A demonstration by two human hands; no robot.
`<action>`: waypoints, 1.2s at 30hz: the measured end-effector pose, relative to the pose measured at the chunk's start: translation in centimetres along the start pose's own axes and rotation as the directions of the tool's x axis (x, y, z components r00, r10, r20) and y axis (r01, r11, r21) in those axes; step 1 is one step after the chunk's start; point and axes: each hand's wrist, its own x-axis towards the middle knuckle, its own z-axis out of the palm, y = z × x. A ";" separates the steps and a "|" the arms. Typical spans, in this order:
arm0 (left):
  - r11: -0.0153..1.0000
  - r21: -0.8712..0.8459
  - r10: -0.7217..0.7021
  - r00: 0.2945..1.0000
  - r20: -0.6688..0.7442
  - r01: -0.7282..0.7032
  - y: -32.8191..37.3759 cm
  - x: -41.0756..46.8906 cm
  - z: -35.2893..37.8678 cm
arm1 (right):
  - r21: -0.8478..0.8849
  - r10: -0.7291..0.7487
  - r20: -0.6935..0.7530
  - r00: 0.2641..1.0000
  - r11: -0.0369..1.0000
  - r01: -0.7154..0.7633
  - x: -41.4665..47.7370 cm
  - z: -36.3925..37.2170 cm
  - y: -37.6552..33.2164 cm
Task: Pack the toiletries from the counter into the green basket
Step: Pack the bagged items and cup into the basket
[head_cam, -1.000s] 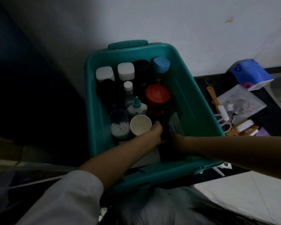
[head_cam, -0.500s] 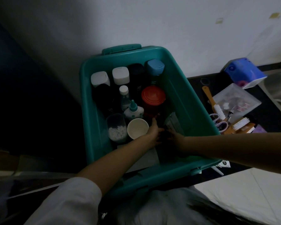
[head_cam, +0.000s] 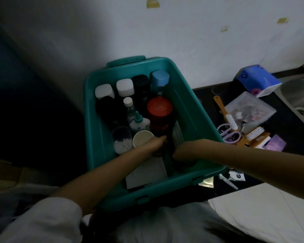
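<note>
Reaching into the green plastic basket (head_cam: 191, 104), left grip (head_cam: 157, 144) and right grip (head_cam: 182, 151) flank a tall dark object (head_cam: 168, 160). Too dim to tell if either's pinching it.

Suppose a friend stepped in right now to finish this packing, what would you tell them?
Left hand and right hand: both low in the basket, either side of a dark item; grip too dim to tell.
Done: bottles, red-lidded jar, cup stand in the basket.
To do: brush, scissors, comb, clear box on the counter.
</note>
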 end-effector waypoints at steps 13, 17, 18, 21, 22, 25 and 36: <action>0.799 0.110 0.601 0.779 -0.179 -0.591 9.8 -6.0 2.9 | 0.528 0.291 -0.839 0.459 0.636 0.563 -13.6 4.2 7.5; 0.678 0.084 0.734 0.670 -0.112 -0.730 13.9 -5.9 8.2 | 0.638 0.489 -0.767 0.415 0.511 0.576 -16.5 8.6 10.7; 0.670 0.084 0.742 0.665 -0.079 -0.738 14.7 -5.5 9.6 | 0.656 0.544 -0.743 0.389 0.482 0.580 -17.0 10.0 11.5; 0.696 0.117 0.706 0.705 0.069 -0.708 16.3 -3.9 14.1 | 0.695 0.710 -0.636 0.301 0.360 0.622 -18.1 14.5 13.6; 0.718 0.133 0.673 0.730 0.118 -0.683 16.6 -3.3 15.7 | 0.711 0.755 -0.588 0.291 0.311 0.631 -18.2 16.1 14.2; 0.802 0.176 0.534 0.818 0.215 -0.570 16.9 -1.1 20.2 | 0.752 0.850 -0.433 0.301 0.157 0.640 -18.1 21.0 16.0; 0.975 0.202 0.067 0.986 0.150 -0.096 16.0 7.7 28.8 | 0.744 0.895 -0.038 0.444 -0.272 0.610 -12.9 30.2 22.3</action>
